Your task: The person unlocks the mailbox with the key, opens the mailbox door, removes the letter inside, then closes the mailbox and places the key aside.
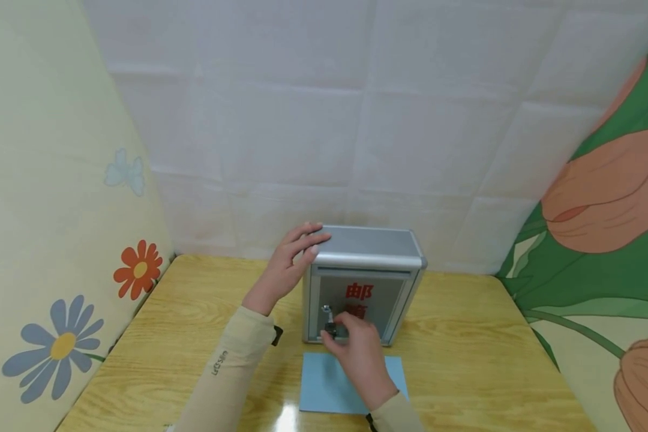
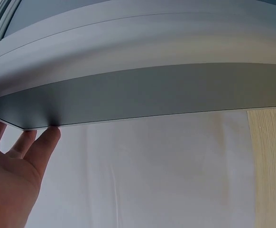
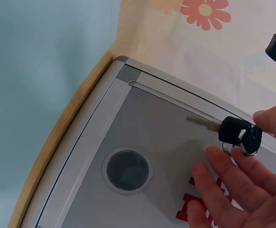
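A grey metal mailbox (image 1: 367, 240) with red characters stands upright on the table. My left hand (image 1: 286, 267) rests on its upper left corner, fingers extended; in the left wrist view, fingertips of the left hand (image 2: 14, 171) touch the box's edge. At the lower left of the front panel, my right hand (image 1: 359, 354) pinches black-headed keys (image 3: 237, 132) on a ring, near a silver lock (image 1: 326, 308). One metal key blade points away from the fingers in the right wrist view. Whether another key sits in the lock, I cannot tell.
A light blue sheet (image 1: 324, 390) lies before the mailbox, partly beneath my right arm. The wood-patterned table (image 1: 464, 360) is bounded by a white cloth (image 1: 291, 132) behind and flowered cloths on both sides. A round dark window (image 3: 127, 170) is set in the front panel.
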`<state>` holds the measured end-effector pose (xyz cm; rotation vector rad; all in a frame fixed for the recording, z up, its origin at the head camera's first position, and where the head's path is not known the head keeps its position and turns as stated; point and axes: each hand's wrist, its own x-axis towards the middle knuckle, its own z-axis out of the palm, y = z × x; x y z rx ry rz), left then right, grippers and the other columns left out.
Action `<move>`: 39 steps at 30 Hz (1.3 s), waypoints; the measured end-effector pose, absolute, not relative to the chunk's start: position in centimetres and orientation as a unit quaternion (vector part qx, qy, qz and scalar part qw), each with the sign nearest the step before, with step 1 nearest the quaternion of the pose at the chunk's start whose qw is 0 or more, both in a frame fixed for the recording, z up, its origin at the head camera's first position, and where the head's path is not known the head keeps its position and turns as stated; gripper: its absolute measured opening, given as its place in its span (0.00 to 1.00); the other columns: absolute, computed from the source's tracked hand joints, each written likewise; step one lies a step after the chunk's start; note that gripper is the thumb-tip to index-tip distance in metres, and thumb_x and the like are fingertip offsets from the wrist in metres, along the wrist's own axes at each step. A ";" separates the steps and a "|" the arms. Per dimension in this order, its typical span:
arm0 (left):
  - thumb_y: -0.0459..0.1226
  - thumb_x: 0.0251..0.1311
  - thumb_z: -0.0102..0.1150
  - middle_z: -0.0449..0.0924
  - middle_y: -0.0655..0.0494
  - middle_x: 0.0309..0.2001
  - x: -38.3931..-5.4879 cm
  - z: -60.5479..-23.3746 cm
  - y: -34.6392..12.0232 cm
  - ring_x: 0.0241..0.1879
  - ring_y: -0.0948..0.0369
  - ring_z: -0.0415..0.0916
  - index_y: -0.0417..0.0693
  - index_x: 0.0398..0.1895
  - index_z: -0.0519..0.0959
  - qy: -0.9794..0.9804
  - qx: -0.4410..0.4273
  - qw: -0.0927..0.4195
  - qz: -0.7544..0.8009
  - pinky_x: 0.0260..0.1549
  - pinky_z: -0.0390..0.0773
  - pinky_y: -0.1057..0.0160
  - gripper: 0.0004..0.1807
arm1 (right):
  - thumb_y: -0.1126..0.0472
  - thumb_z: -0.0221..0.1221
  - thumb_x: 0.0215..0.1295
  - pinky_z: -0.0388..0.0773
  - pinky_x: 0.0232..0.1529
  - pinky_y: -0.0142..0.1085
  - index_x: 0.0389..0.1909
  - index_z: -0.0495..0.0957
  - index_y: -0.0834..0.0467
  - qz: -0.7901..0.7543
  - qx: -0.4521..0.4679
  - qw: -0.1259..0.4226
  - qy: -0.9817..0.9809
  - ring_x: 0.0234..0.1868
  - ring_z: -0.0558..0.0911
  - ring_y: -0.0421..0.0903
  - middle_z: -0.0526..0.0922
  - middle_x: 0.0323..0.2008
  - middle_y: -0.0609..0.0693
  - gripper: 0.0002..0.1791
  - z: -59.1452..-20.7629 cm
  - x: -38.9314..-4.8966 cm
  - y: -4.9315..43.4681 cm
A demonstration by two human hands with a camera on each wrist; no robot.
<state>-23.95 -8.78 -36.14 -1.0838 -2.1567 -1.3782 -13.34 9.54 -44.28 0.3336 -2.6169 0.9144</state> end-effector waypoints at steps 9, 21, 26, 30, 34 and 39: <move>0.49 0.73 0.43 0.61 0.52 0.68 -24.2 -36.1 -8.7 0.70 0.56 0.50 0.50 0.63 0.75 -0.767 -0.383 0.183 -0.482 0.64 0.57 0.47 0.22 | 0.59 0.68 0.57 0.79 0.34 0.36 0.40 0.79 0.56 0.398 0.073 0.074 -0.911 0.33 0.81 0.39 0.82 0.30 0.42 0.12 -45.4 -12.2 13.3; 0.48 0.73 0.43 0.61 0.46 0.68 -24.4 -36.0 -8.7 0.69 0.58 0.53 0.50 0.64 0.74 -0.761 -0.394 0.180 -0.483 0.63 0.60 0.49 0.23 | 0.68 0.67 0.54 0.75 0.24 0.32 0.41 0.78 0.63 0.388 -0.054 0.014 -0.920 0.26 0.76 0.40 0.79 0.25 0.45 0.13 -48.8 -11.4 20.7; 0.44 0.73 0.45 0.61 0.46 0.68 -24.4 -36.1 -8.7 0.69 0.57 0.53 0.50 0.64 0.73 -0.757 -0.396 0.177 -0.489 0.63 0.59 0.48 0.21 | 0.67 0.66 0.55 0.75 0.24 0.35 0.42 0.78 0.67 0.369 -0.076 0.005 -0.926 0.26 0.76 0.41 0.79 0.25 0.47 0.14 -49.4 -10.9 22.6; 0.45 0.73 0.45 0.61 0.48 0.68 -24.4 -36.2 -8.6 0.69 0.57 0.54 0.50 0.64 0.74 -0.756 -0.395 0.178 -0.491 0.62 0.61 0.48 0.21 | 0.67 0.66 0.55 0.75 0.24 0.36 0.41 0.78 0.68 0.351 -0.091 0.007 -0.932 0.25 0.76 0.42 0.78 0.24 0.47 0.14 -49.8 -10.7 23.5; 0.49 0.73 0.43 0.61 0.51 0.69 -24.2 -36.2 -8.6 0.69 0.59 0.53 0.51 0.64 0.74 -0.762 -0.386 0.173 -0.490 0.62 0.60 0.49 0.23 | 0.67 0.65 0.55 0.72 0.23 0.37 0.39 0.78 0.69 0.328 -0.107 -0.007 -0.939 0.24 0.74 0.43 0.77 0.23 0.47 0.13 -50.0 -10.5 24.0; 0.47 0.73 0.44 0.60 0.53 0.69 -24.0 -36.2 -8.7 0.69 0.59 0.52 0.53 0.64 0.73 -0.768 -0.380 0.166 -0.488 0.63 0.59 0.49 0.21 | 0.64 0.67 0.55 0.69 0.22 0.37 0.36 0.79 0.67 0.301 -0.110 -0.032 -0.947 0.22 0.72 0.43 0.75 0.21 0.46 0.12 -50.5 -10.4 24.3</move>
